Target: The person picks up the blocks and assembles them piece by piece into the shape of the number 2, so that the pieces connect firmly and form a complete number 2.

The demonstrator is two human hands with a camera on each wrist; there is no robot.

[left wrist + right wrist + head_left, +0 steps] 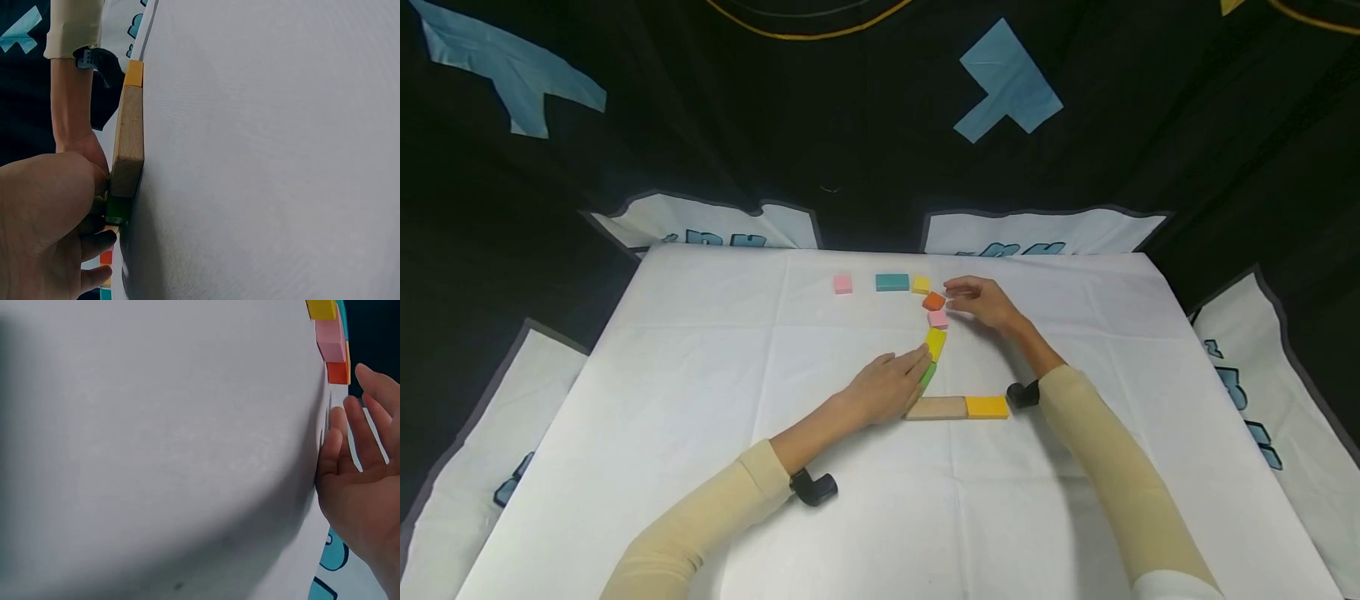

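On the white table a curved row of coloured blocks runs toward the person. My left hand [883, 387] lies with extended fingers against the left side of the green block [928, 377] and the lime-yellow block [936, 343]. The plain wooden block [130, 131] and an orange-yellow block [987, 407] form a straight line at the near end. My right hand [981, 302] hovers right of the orange block [933, 301] and the pink block [937, 319], fingers loosely bent. In the right wrist view a gap separates its fingertips from the orange block [337, 373].
Beyond the orange block, a small yellow block [921, 285] and a teal block [892, 282] continue the row. Farther left a pink cube [843, 284] sits apart. A black curtain [865, 158] hangs behind the table's far edge.
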